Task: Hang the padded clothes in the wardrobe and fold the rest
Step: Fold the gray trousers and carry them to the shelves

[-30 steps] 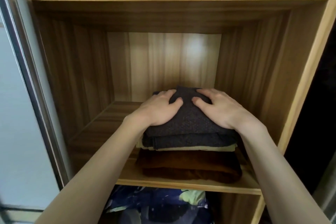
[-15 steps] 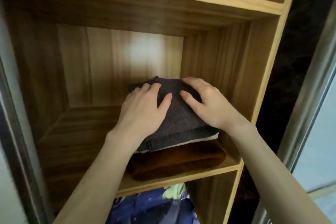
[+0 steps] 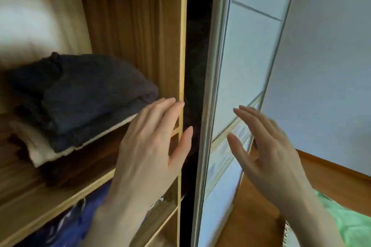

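Hands: left (image 3: 148,146), right (image 3: 269,152) empty | folded stack (image 3: 80,94) left of both

Folded stack (image 3: 80,102) on wardrobe shelf (image 3: 50,204), probably three garments, left of sliding door (image 3: 236,66)

A folded dark grey garment (image 3: 84,94) lies on top of a cream one (image 3: 40,150), which sits on a brown one (image 3: 80,166), all stacked on a wooden wardrobe shelf (image 3: 50,206). Blue patterned fabric (image 3: 66,224) shows in the compartment below. The left hand (image 3: 148,154) hangs in the air with straight fingers before the shelf's right edge, holding nothing. The right hand (image 3: 269,156) is likewise spread and empty, in front of the pale sliding door (image 3: 241,66). Green cloth (image 3: 349,220) lies at the lower right.
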`<state>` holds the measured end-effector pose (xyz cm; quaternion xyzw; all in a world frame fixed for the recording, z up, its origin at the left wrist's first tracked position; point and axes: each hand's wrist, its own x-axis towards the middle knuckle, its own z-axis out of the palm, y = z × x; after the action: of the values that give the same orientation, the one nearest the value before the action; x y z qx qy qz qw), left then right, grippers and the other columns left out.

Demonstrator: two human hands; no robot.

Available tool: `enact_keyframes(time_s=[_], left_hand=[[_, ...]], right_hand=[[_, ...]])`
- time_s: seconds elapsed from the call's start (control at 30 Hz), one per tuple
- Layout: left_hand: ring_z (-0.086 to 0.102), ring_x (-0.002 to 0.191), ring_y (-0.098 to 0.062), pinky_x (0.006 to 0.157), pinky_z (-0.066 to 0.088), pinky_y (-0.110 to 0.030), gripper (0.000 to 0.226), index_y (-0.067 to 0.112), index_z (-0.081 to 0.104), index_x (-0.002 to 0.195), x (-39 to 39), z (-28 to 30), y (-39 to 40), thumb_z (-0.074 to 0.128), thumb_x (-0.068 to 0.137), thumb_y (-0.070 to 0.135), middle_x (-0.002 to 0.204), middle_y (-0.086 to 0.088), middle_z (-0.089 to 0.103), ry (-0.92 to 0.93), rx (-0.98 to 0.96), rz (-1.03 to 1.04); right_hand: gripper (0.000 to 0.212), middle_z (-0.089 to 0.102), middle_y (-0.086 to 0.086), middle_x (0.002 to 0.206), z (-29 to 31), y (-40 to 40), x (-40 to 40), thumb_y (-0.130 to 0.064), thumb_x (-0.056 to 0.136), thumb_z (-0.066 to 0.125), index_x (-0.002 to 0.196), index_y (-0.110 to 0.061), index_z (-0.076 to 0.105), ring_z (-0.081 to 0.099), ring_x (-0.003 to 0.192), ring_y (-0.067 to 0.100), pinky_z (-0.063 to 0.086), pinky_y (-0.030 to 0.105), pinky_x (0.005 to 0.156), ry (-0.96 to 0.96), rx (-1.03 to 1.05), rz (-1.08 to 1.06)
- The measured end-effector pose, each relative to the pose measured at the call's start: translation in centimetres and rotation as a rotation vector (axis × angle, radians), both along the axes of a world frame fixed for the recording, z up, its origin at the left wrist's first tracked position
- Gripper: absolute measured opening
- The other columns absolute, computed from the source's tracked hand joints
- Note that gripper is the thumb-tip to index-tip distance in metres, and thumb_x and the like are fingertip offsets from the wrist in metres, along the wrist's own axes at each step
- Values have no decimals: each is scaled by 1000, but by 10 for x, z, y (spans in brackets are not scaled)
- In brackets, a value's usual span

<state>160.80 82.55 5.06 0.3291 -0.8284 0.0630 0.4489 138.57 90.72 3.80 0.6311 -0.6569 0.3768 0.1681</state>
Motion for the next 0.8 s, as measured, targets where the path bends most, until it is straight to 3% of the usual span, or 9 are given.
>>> enact_keyframes(time_s=[0.1, 0.23, 0.33, 0.5, 0.67, 0.8], left_hand=[[51, 139, -19, 109, 51, -45, 53, 13, 55, 148, -39, -24, 4, 50, 104, 43, 150, -2, 55, -3, 38, -104], [49, 143, -22, 115, 46, -43, 52, 15, 56, 146, -93, -54, 2, 50, 103, 43, 151, -4, 54, -53, 50, -204], [47, 145, -22, 116, 44, -41, 55, 17, 53, 148, -136, -70, -4, 45, 103, 48, 153, -2, 54, -103, 74, -254], [49, 143, -23, 119, 40, -39, 54, 15, 55, 147, -204, -80, -16, 45, 104, 47, 149, -3, 58, -78, 90, -325], [49, 143, -24, 115, 45, -51, 57, 15, 56, 146, -275, -92, -29, 41, 104, 50, 147, -4, 59, -109, 102, -363], [46, 145, -22, 113, 47, -51, 57, 15, 56, 146, -343, -101, -49, 44, 103, 50, 148, -4, 58, -105, 98, -384]], right_hand=[[60, 52, -5, 154, -23, 32, -32, -57, 99, 45, 150, -25, 51, 45, 144, 19, 40, 46, 117, 22, 29, -214], [62, 51, -4, 155, -46, 61, -71, -57, 98, 48, 149, -23, 52, 40, 148, 15, 27, 46, 125, 41, 69, -410], [61, 51, -3, 155, -58, 76, -99, -57, 99, 48, 150, -23, 52, 38, 150, 16, 27, 49, 125, 62, 105, -515], [63, 51, 2, 155, -67, 85, -151, -56, 100, 49, 150, -17, 51, 40, 150, 20, 23, 47, 127, 126, 136, -628], [66, 49, 2, 158, -77, 79, -209, -59, 102, 44, 153, -17, 48, 36, 152, 19, 16, 42, 129, 134, 185, -710], [67, 47, 0, 159, -84, 56, -268, -61, 102, 43, 154, -19, 46, 35, 152, 18, 19, 44, 129, 108, 178, -717]])
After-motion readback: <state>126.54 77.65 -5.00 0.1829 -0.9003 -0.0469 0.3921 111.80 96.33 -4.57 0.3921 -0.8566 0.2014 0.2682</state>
